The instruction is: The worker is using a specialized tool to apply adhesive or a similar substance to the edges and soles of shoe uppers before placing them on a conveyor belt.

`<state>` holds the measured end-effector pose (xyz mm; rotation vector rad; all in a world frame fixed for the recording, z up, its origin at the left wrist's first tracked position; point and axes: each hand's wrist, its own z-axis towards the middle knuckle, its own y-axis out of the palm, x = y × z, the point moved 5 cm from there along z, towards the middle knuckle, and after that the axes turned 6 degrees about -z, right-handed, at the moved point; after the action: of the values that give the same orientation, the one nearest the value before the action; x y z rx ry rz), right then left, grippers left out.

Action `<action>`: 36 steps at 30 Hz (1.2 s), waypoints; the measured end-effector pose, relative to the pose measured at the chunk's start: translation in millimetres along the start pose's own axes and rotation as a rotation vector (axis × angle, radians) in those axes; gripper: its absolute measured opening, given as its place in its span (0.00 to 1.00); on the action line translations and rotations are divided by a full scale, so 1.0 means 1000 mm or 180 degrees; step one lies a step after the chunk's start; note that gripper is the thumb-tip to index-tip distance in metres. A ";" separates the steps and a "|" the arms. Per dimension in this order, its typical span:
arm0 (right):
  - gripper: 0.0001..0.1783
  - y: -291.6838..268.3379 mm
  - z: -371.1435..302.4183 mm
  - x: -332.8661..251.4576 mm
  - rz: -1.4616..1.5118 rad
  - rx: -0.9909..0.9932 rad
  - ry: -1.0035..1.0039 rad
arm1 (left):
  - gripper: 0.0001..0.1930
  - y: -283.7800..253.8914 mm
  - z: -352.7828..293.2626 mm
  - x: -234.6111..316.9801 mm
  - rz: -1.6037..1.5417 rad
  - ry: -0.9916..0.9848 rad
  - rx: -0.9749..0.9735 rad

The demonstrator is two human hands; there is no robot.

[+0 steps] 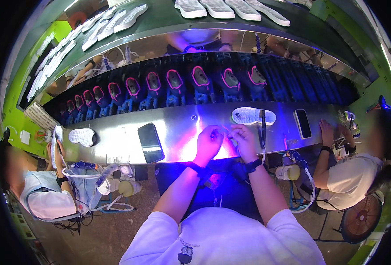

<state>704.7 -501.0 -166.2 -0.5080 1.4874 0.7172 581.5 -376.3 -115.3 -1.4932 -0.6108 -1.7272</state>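
Observation:
Over the metal bench edge, my left hand point(210, 140) is closed, its fingers curled. Close beside it, my right hand point(244, 139) is closed in a pinch, fingertips pointing toward the left hand. Whatever lies between the fingers is too small to make out. Blue-violet light falls on both hands. Just beyond my right hand lies a white shoe sole point(244, 115). A dark-handled brush point(263, 132) rests across the sole's right end, with a pale tube running from its near end.
Dark shoe uppers point(175, 79) with pink collars stand in a row on a blue rack. On the metal bench point(116, 137) lie a phone point(151, 142), another phone point(302, 124) and a second sole point(82, 137). More soles point(218, 9) line the upper shelf. Co-workers sit at both sides.

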 end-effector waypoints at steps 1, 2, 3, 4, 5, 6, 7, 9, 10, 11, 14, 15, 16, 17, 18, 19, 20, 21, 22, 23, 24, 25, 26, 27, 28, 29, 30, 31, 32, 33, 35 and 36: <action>0.16 -0.003 0.003 0.000 0.0551 -0.0023 0.0026 | 0.11 0.004 0.000 0.009 0.0156 0.0191 -0.0249; 0.18 -0.007 0.001 0.002 0.0890 -0.0001 0.0230 | 0.14 0.008 -0.001 0.016 0.0311 0.0382 -0.0498; 0.18 -0.007 0.001 -0.003 0.0894 -0.0023 0.0240 | 0.14 0.008 0.000 0.012 0.0321 0.0374 -0.0477; 0.17 -0.006 0.000 -0.008 0.1038 -0.0084 0.0291 | 0.15 0.009 0.000 0.008 0.0279 0.0397 -0.0592; 0.17 -0.003 0.000 -0.010 0.1182 -0.0146 0.0343 | 0.15 0.010 -0.001 0.004 0.0237 0.0421 -0.0706; 0.17 -0.004 0.000 -0.009 0.1182 -0.0145 0.0344 | 0.15 0.010 0.000 0.004 0.0237 0.0420 -0.0706; 0.17 -0.005 0.000 -0.008 0.1155 -0.0135 0.0355 | 0.14 0.012 -0.001 0.002 0.0165 0.0317 -0.0781; 0.17 -0.005 0.000 -0.006 0.1130 -0.0125 0.0368 | 0.13 0.012 0.000 0.002 0.0096 0.0213 -0.0854; 0.16 -0.004 -0.001 -0.005 0.1008 -0.0104 0.0380 | 0.11 0.011 0.000 0.004 0.0243 0.0278 -0.0910; 0.15 -0.003 -0.001 -0.005 0.0885 -0.0081 0.0392 | 0.10 0.011 0.000 0.007 0.0389 0.0344 -0.0966; 0.14 -0.002 0.000 -0.002 0.0803 -0.0048 0.0335 | 0.09 0.011 0.000 0.007 0.0252 0.0227 -0.0863; 0.14 -0.002 0.001 -0.003 0.0802 -0.0047 0.0332 | 0.09 0.011 0.000 0.006 0.0251 0.0230 -0.0863; 0.14 -0.002 0.000 -0.003 0.0779 -0.0037 0.0338 | 0.09 0.010 0.000 0.005 0.0301 0.0215 -0.0845; 0.13 -0.001 0.000 -0.003 0.0756 -0.0027 0.0343 | 0.10 0.010 0.000 0.004 0.0351 0.0200 -0.0825; 0.13 -0.003 0.000 -0.003 0.0750 -0.0021 0.0335 | 0.10 0.010 0.000 0.006 0.0344 0.0208 -0.0830; 0.13 -0.003 0.000 -0.002 0.0812 -0.0040 0.0324 | 0.11 0.010 0.001 0.007 0.0430 0.0096 -0.0851; 0.13 -0.004 0.000 -0.001 0.0872 -0.0060 0.0312 | 0.11 0.011 0.001 0.008 0.0515 -0.0015 -0.0871; 0.13 -0.004 -0.001 -0.002 0.0869 -0.0065 0.0301 | 0.11 0.010 0.000 0.005 0.0512 -0.0004 -0.0865; 0.13 -0.003 -0.001 -0.003 0.0902 -0.0073 0.0326 | 0.11 0.010 0.000 0.001 0.0374 0.0069 -0.0830; 0.14 -0.003 -0.001 -0.003 0.0936 -0.0080 0.0351 | 0.11 0.009 0.000 -0.001 0.0236 0.0141 -0.0795; 0.14 -0.004 -0.001 -0.003 0.0929 -0.0078 0.0340 | 0.11 0.010 -0.001 -0.002 0.0229 0.0151 -0.0797; 0.14 -0.004 -0.001 -0.002 0.0929 -0.0071 0.0372 | 0.11 0.010 -0.001 -0.003 0.0195 0.0176 -0.0773; 0.14 -0.005 -0.001 -0.002 0.0929 -0.0063 0.0405 | 0.11 0.011 -0.001 -0.004 0.0161 0.0201 -0.0750; 0.14 -0.005 -0.002 -0.004 0.0925 -0.0065 0.0399 | 0.11 0.011 -0.001 -0.001 0.0157 0.0206 -0.0747; 0.14 -0.004 -0.002 -0.006 0.0991 -0.0093 0.0402 | 0.11 0.010 -0.001 0.001 0.0172 0.0207 -0.0747; 0.14 -0.004 -0.003 -0.008 0.1057 -0.0120 0.0405 | 0.11 0.010 -0.001 0.003 0.0188 0.0206 -0.0747; 0.14 -0.004 -0.003 -0.010 0.1055 -0.0123 0.0399 | 0.11 0.010 -0.001 0.003 0.0186 0.0212 -0.0745; 0.14 -0.004 -0.003 -0.010 0.1078 -0.0127 0.0401 | 0.11 0.010 -0.001 0.003 0.0181 0.0209 -0.0751; 0.14 -0.003 -0.003 -0.011 0.1102 -0.0131 0.0404 | 0.11 0.010 -0.001 0.002 0.0176 0.0205 -0.0758; 0.14 -0.004 -0.003 -0.011 0.1100 -0.0126 0.0402 | 0.11 0.010 -0.001 0.001 0.0174 0.0206 -0.0761; 0.14 -0.004 -0.004 -0.010 0.1156 -0.0095 0.0400 | 0.10 0.011 -0.001 0.000 0.0439 0.0225 -0.0805; 0.14 -0.005 -0.004 -0.010 0.1156 -0.0094 0.0402 | 0.10 0.011 -0.001 -0.002 0.0439 0.0222 -0.0806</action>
<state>706.3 -508.6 -157.0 -0.3110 1.7119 1.0060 589.5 -383.2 -118.7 -1.5983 -0.2529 -1.7902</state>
